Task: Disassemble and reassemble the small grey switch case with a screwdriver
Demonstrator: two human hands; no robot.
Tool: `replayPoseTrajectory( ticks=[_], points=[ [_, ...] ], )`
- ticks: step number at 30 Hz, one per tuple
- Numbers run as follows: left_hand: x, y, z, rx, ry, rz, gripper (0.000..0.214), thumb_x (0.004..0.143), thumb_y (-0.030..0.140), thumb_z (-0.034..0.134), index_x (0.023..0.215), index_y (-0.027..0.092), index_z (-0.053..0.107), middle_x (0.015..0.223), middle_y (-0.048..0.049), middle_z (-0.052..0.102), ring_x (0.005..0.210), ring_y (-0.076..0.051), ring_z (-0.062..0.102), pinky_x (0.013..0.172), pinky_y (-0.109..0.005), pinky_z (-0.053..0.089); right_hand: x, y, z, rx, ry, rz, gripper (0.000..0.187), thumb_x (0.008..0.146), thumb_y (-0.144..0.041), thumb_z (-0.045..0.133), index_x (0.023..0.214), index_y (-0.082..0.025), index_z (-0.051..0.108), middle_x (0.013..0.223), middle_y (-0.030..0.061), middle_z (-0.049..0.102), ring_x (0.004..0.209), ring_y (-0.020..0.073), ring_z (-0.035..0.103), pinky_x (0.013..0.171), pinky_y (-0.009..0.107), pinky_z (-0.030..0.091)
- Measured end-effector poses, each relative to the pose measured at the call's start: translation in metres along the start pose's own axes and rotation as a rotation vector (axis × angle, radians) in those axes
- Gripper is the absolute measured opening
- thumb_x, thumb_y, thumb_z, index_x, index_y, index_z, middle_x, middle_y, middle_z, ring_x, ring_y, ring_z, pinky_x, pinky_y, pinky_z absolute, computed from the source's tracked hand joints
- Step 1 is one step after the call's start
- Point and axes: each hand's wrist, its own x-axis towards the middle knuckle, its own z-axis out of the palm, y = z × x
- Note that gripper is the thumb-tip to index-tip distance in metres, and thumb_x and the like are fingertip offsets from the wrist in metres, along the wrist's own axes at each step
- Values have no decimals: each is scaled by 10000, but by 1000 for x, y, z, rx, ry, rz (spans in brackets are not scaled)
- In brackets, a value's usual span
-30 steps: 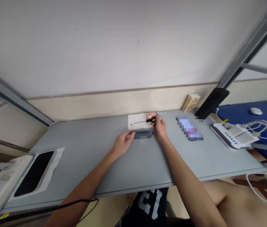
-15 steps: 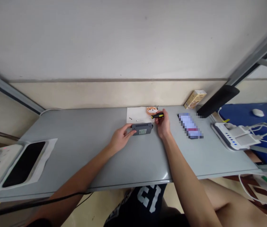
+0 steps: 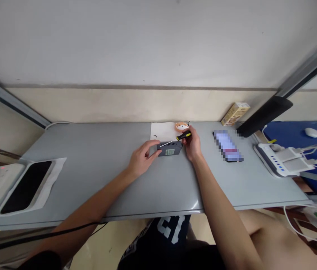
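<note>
Apparently partway: at the grey worktop (image 3: 96, 153), just before white paper (image 3: 162, 129), the left hand (image 3: 141, 158) pinches a seemingly unopened vented box (image 3: 170, 150) in its fingers (image 3: 152, 143); the right hand (image 3: 193, 147) grips a screwdriver (image 3: 184, 135), tip near the box's corner; dark screws, seemingly, lie loose (image 3: 155, 135), others undiscernible.

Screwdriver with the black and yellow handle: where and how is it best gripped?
Probably by its thick handle, from the right, as the right hand holds it: that end points right, while the thin shaft slants left toward the box in the left hand.
</note>
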Motion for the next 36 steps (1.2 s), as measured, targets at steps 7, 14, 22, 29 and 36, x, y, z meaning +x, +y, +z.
replayPoseTrajectory(
  ticks=[7, 14, 22, 29, 36],
  points=[
    [3, -5, 1, -20, 41, 142, 55, 990, 285, 664, 1016, 246, 694, 1206, -25, 733, 523, -39, 424, 562, -214, 446, 2, 0, -2, 22, 28, 5, 424, 851, -619, 672, 743, -210, 647, 561, -33, 517, 474, 101, 394, 464, 278, 267],
    [4, -9, -4, 48, -22, 164, 71, 1000, 286, 642, 1037, 249, 691, 1206, -31, 719, 549, -41, 486, 587, -216, 466, 1, 3, 0, -97, 73, -38, 491, 876, -696, 601, 860, -213, 690, 568, -34, 564, 482, 99, 420, 471, 255, 302],
    [5, -7, -4, 116, -31, 143, 170, 1020, 355, 581, 1011, 240, 707, 1192, -61, 728, 554, -58, 532, 626, -243, 499, -5, 9, 7, -308, -34, -136, 447, 891, -658, 614, 895, -227, 732, 677, -10, 681, 563, 105, 499, 556, 241, 393],
    [8, -15, -9, 111, 48, 118, 108, 985, 302, 604, 996, 220, 674, 1169, -63, 732, 524, -59, 472, 603, -253, 472, 0, 7, 4, -179, 7, -72, 527, 873, -733, 580, 920, -231, 730, 654, -15, 649, 476, 86, 438, 477, 246, 317],
    [15, -9, -8, 247, 68, 192, 145, 917, 192, 604, 1051, 217, 654, 1173, -87, 725, 893, -200, 668, 896, -389, 497, 7, -3, -4, 144, 83, 10, 425, 860, -642, 617, 833, -221, 666, 596, -30, 574, 480, 94, 443, 456, 254, 296]
  ],
)
